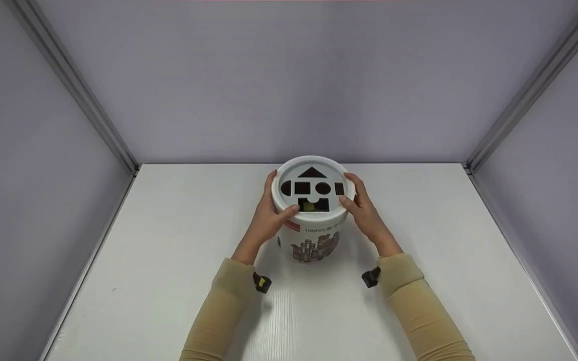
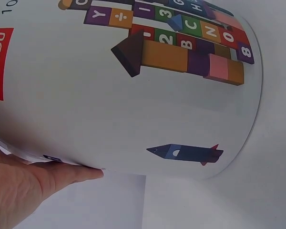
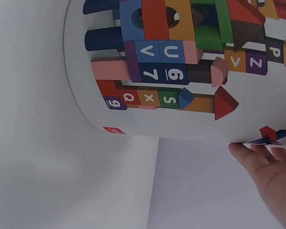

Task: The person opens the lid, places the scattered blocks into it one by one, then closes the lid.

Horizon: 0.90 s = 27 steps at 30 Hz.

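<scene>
A white toy-block bucket (image 1: 314, 245) stands on the table, its printed side towards me. Its white lid (image 1: 291, 173) has cutouts in several shapes, including a triangle, a square and a circle; something yellow-green shows through the notched one. My left hand (image 1: 267, 215) grips the bucket's top from the left, thumb over the rim and fingers along the side. From the right, my right hand (image 1: 367, 215) holds it likewise, with the thumb on the lid near the small rectangular hole. Colourful printed blocks cover the bucket wall (image 2: 109, 105) in the left wrist view.
The white table (image 1: 168, 250) meets a pale back wall (image 1: 219, 100) just behind the bucket. Side panels (image 1: 43, 175) with grey metal corner posts rise at left and right. Small black devices (image 1: 263, 282) sit at both wrists, by the tan sleeves (image 1: 219, 311).
</scene>
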{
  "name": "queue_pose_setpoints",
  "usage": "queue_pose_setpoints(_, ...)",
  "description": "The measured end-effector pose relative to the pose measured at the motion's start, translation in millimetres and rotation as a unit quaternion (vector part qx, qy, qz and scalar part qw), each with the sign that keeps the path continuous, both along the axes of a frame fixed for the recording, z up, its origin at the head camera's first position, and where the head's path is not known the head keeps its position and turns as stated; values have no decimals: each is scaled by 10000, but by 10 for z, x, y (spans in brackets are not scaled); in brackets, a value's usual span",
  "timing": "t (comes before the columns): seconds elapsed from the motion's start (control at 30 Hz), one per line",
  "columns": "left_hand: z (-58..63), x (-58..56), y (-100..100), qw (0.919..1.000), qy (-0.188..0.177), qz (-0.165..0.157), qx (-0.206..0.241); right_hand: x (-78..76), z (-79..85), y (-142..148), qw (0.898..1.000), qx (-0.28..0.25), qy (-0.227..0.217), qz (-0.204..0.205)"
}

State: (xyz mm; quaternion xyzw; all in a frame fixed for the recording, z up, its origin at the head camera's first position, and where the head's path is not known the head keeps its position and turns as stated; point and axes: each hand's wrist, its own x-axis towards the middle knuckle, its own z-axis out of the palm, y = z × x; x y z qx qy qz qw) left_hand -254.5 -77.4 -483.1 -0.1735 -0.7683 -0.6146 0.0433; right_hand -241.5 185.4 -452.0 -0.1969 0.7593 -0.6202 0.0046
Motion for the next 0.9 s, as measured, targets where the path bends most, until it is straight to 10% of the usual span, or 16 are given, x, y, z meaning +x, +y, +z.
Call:
queue_pose_setpoints(0.23, 7, 38, 20, 9999, 50, 122, -95, -115, -205, 73, 10000, -59, 7, -24)
queue_pose_setpoints(0.9, 75, 94, -70, 9987, 174, 249, -406, -83, -150, 144, 9991, 407, -29, -133)
